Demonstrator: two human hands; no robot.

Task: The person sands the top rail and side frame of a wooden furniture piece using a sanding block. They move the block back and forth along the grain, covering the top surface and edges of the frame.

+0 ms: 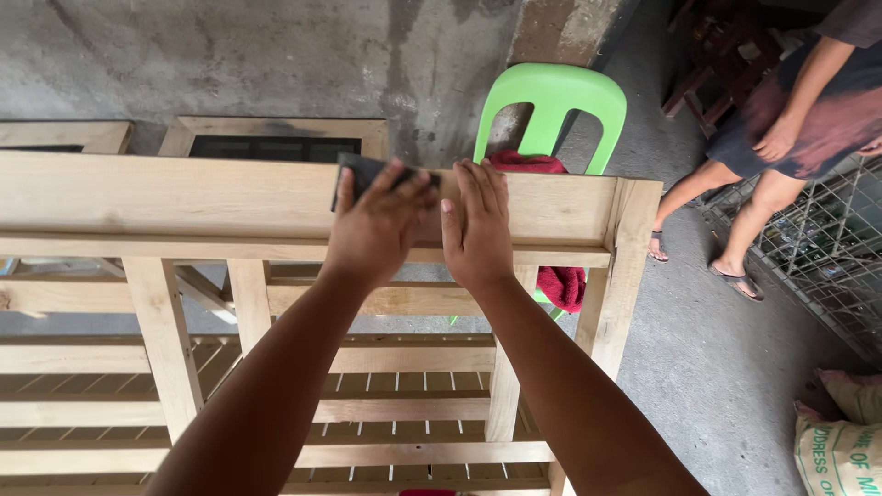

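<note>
A bare wooden frame (184,197) with slats below stands in front of me. My left hand (378,225) presses a dark sheet of sandpaper (360,171) against the frame's top rail, fingers wrapped over it. My right hand (478,225) lies flat on the same rail just to the right, fingers together and pointing away from me, touching the left hand's thumb side. It holds nothing that I can see.
A green plastic chair (551,101) with a red cloth (562,283) on it stands behind the frame. Another person (781,138) in sandals stands at the right by a wire mesh panel (841,248). Sacks (841,441) lie at the lower right. Framed panels (276,138) lean on the concrete wall.
</note>
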